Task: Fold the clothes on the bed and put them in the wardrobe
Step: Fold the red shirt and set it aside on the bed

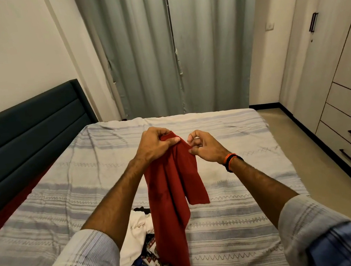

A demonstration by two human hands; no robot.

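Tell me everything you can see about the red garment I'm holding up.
The red garment is plain dark red, soft, matte cloth, unfolded and bunched into long vertical folds. It hangs over the striped bedspread, its lower end in front of the pile of clothes at the near edge. The left hand grips its top edge, and the right hand pinches the edge beside it. A shorter flap, perhaps a sleeve, hangs on the right.

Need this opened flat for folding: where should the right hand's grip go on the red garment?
On the top edge of the red garment, coming from the right beside the right hand. The left hand bunches the top, the cloth hangs limp in folds, and pulling that edge rightward would likely spread it.
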